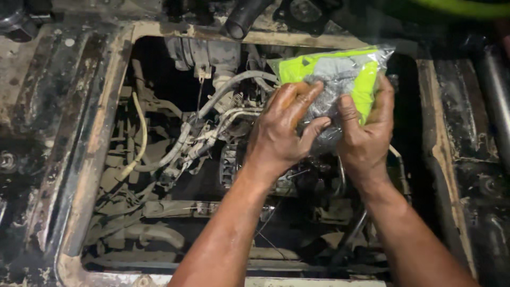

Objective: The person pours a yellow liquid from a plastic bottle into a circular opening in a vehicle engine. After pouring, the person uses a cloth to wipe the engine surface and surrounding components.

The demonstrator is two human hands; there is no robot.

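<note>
Both hands grip a clear plastic packet (334,79) with yellow-green and grey contents, held above the open engine bay (212,159). Left hand (279,133) fingers curled across its front, right hand (366,130) fingers clamped on its right side, thumb on front.

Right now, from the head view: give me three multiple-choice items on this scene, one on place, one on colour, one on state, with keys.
1. Where is the clear plastic packet?
A. Above the open engine bay
B. On the floor at left
C. Inside a toolbox

2. What colour is the folded cloth inside the packet?
A. Red
B. Bright yellow-green with grey
C. Blue

3. How is the packet held?
A. Lying loose
B. By one hand only
C. By both hands

Key: 1 A, the packet sits over the engine bay with its hoses. 2 B, yellow-green and grey show through the plastic. 3 C, the left hand and right hand both close on it.
</note>
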